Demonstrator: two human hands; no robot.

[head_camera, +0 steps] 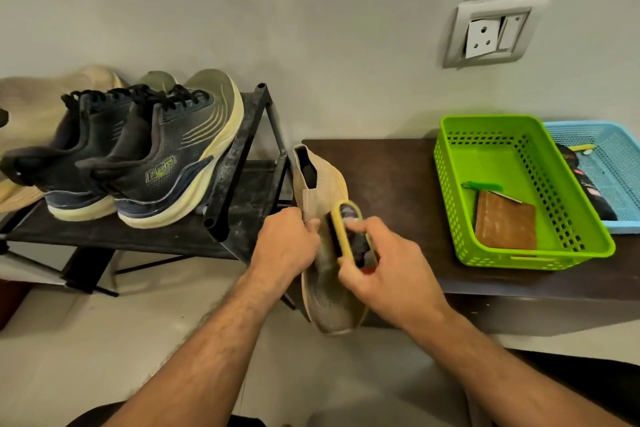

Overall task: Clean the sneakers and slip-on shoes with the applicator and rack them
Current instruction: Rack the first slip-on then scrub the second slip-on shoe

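**A:** ok head cam, what've you got in your hands?

**B:** your left hand (284,239) grips the beige slip-on shoe (323,291) by its left side, toe pointing near, heel opening far, at the left end of the dark table (398,180). Your right hand (384,270) is curled round the yellow-edged applicator (348,230), pressed on the shoe's upper.

**A:** and the sneakers?

**B:** both dark sneakers (159,156) sit side by side on the black rack (235,163), far left, with more beige shoes (38,107) behind them. On the right there's a green basket (588,246) holding a brown wallet (505,222), a blue basket (620,156) touching it, and a wall socket (491,35) above.
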